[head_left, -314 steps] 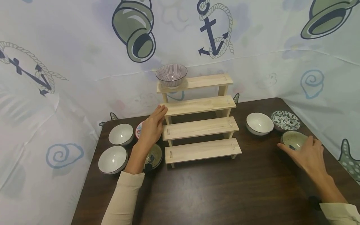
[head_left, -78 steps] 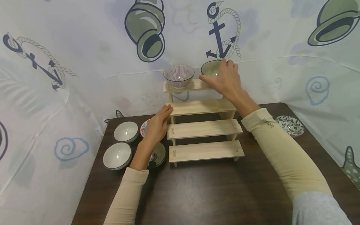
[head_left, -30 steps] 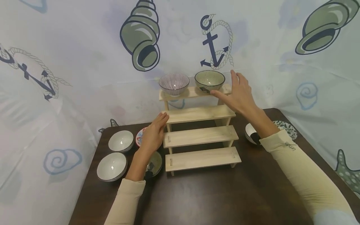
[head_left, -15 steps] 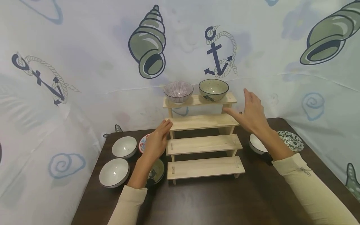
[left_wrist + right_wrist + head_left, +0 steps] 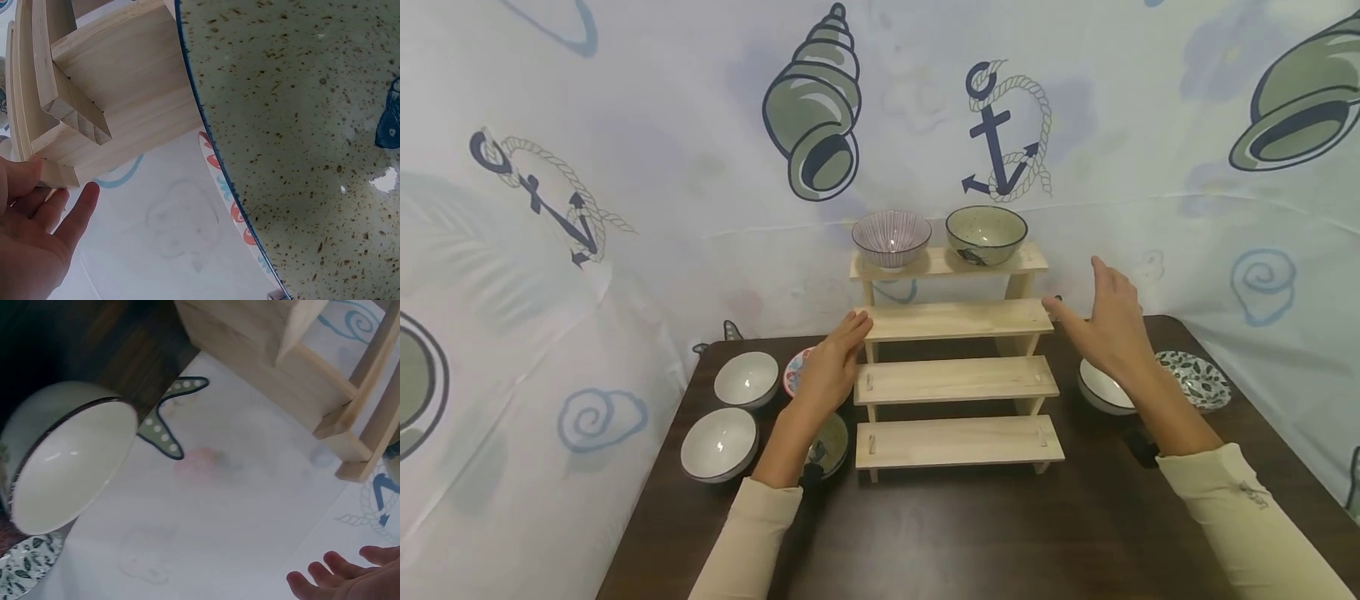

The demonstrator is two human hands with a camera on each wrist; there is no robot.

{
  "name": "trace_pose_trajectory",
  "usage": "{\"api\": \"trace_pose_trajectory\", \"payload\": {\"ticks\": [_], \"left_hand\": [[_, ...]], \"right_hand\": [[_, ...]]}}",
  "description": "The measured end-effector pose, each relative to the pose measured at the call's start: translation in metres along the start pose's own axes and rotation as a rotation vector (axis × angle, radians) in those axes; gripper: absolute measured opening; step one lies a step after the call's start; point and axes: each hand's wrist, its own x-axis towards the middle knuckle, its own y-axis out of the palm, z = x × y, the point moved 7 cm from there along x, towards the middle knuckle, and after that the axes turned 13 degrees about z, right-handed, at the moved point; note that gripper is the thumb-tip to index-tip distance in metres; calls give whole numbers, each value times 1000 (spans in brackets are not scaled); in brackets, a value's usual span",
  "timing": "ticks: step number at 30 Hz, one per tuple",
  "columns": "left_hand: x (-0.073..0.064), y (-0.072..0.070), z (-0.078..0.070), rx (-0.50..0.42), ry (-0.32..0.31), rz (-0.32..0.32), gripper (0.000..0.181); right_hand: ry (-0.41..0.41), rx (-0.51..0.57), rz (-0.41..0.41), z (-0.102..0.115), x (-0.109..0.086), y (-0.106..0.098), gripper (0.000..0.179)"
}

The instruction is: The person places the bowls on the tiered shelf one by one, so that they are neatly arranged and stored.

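Observation:
A four-step wooden display stand (image 5: pixel 958 442) stands on the dark table. My left hand (image 5: pixel 831 367) holds the left end of its second shelf from the top; in the left wrist view the thumb and fingers (image 5: pixel 78 209) lie about the wood. On the top shelf sit a purple-striped bowl (image 5: pixel 891 240) and, to its right, a green speckled bowl (image 5: pixel 987 236). My right hand (image 5: pixel 1108 329) hovers right of the stand with fingers spread, touching nothing. Below it is a white bowl (image 5: pixel 1105 387), partly hidden by the wrist.
Two white bowls (image 5: pixel 747 379) stand at the table's left. A red-patterned dish (image 5: pixel 795 371) and another green speckled bowl (image 5: pixel 833 442) are partly covered by my left arm. A leaf-patterned dish (image 5: pixel 1195 379) lies at the right edge. Printed cloth hangs behind.
The green speckled bowl has gone from the table's right side to the top shelf, carried by my right hand. That hand has let go and drawn back rightward and down. My left hand has stayed.

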Motion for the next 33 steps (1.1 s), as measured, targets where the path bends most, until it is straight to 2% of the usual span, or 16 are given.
{"api": "trace_pose_trajectory", "payload": {"ticks": [8,23,33], "left_hand": [[3,0,4,-30,-25,31,41],[3,4,1,-28,-17,16,40],[6,3,0,-20,-8,7,40]], "right_hand": [[30,-23,27,-22,-8,0,99],[105,-126,114,-73,-17,20,110],[133,-139,180,-104,-22,34,115]]}}
